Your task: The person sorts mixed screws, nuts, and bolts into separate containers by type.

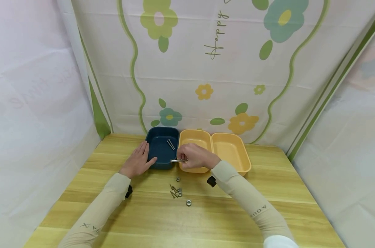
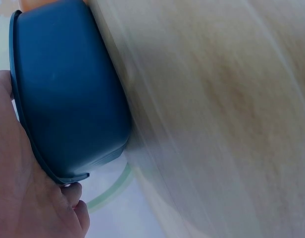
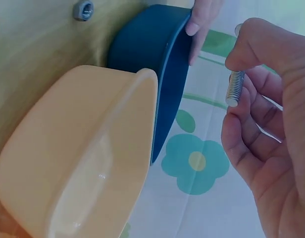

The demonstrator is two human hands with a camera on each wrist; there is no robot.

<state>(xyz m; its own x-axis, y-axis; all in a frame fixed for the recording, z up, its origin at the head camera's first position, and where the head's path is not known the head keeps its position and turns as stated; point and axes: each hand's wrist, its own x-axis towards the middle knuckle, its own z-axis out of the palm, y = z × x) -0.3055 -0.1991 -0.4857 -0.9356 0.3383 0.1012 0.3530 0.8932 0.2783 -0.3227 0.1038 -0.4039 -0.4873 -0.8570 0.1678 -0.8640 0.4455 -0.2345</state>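
Observation:
My right hand [image 1: 195,156] pinches a silver bolt [image 1: 176,161] between thumb and fingers, above the near right corner of a dark blue bin [image 1: 157,165]. In the right wrist view the bolt's threaded end [image 3: 235,89] sticks out below the thumb. Spread fingers of my left hand [image 1: 137,161] rest on the blue bin's left rim, the thumb along its near edge. Two long bolts [image 1: 170,144] lie inside this bin. The left wrist view shows the bin's outer wall [image 2: 68,84] beside the left hand [image 2: 24,173].
Two yellow bins, the middle one [image 1: 187,133] and the right one [image 1: 246,163], stand beside the blue bin against a floral cloth [image 1: 181,69]. On the wooden table [image 1: 137,220] lie several small screws [image 1: 174,191] and several nuts, one nearest me [image 1: 188,203].

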